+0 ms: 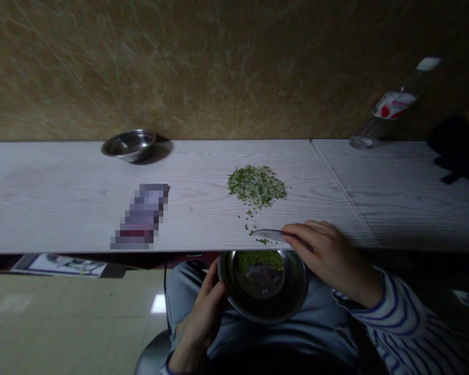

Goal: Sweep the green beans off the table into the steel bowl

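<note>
My left hand (207, 307) grips the left rim of a steel bowl (263, 312) held over my lap, just under the table's front edge. Inside the bowl, small green beans (263, 260), like mung beans, lie gathered toward the far side. My right hand (328, 250) is closed around a small knife (271, 235), its blade pointing left and low over the table near the edge. A few loose beans lie around the blade. Farther back, a loose pile of green beans (257, 185) is spread on the pale wood table (195, 219).
A smaller steel bowl (128, 146) sits tilted-looking near the wall at left. A blurred-out flat rectangular thing (143, 216) lies in front of it. At back right stands a clear plastic bottle (391, 107), with a dark object (459, 146) beyond it.
</note>
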`<state>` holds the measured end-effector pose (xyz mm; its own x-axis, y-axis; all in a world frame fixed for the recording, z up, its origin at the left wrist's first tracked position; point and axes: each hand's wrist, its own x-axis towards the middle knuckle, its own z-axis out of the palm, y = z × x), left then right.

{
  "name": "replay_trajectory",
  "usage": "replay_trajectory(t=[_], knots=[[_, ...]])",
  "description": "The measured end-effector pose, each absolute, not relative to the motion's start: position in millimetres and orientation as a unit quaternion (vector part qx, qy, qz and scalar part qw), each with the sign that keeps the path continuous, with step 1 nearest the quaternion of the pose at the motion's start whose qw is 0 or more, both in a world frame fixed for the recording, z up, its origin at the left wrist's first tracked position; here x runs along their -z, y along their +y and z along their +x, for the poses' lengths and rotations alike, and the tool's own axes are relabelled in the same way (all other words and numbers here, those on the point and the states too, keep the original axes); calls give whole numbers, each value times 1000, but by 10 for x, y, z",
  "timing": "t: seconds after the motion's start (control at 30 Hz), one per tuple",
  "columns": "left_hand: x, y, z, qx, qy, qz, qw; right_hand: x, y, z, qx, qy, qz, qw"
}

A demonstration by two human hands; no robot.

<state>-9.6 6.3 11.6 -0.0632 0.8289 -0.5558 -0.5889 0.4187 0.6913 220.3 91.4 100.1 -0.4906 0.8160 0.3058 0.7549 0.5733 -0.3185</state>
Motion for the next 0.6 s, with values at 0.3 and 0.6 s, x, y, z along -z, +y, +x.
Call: replay_trajectory(t=[0.3,0.6], knots=[[-107,72,-100,-526,499,109,680,-990,964,2248,-31,-848,-482,218],[-149,72,-111,-528,495,113,681,-1010,978,2212,-30,-846,-489,210]])
